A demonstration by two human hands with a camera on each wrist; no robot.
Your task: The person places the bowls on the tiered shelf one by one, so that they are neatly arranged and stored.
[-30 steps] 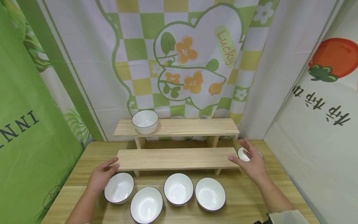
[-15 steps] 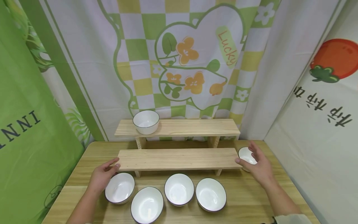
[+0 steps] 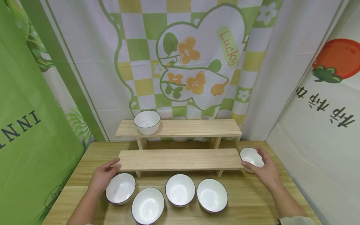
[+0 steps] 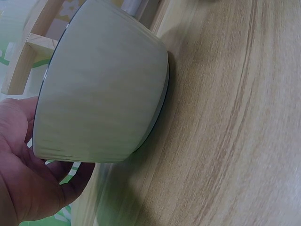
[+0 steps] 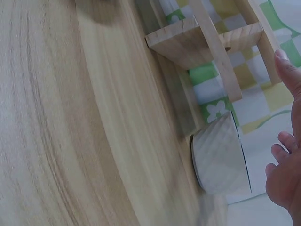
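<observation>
In the head view my left hand (image 3: 102, 177) is at the left end of the lower wooden shelf (image 3: 180, 160), fingertips by its edge. A white bowl (image 3: 121, 188) with a dark rim sits just beside that hand; in the left wrist view the bowl (image 4: 101, 84) hides part of the hand (image 4: 33, 174). My right hand (image 3: 267, 171) is over the right side of another white bowl (image 3: 251, 157), its fingers spread and thumb toward the shelf's right end. From the right wrist view, that bowl (image 5: 223, 157) stands on the table, apart from the hand (image 5: 287, 155).
Three more white bowls, a left one (image 3: 147, 206), a middle one (image 3: 180, 190) and a right one (image 3: 212, 195), stand before the shelves. On the upper shelf (image 3: 197, 127) a bowl (image 3: 147, 122) sits toward the left. Printed curtains (image 3: 202, 62) surround the wooden table (image 3: 242, 206).
My right hand has moved rightward and slightly down, uncovering more of the bowl beside the shelf. My left hand and the bowls keep their places.
</observation>
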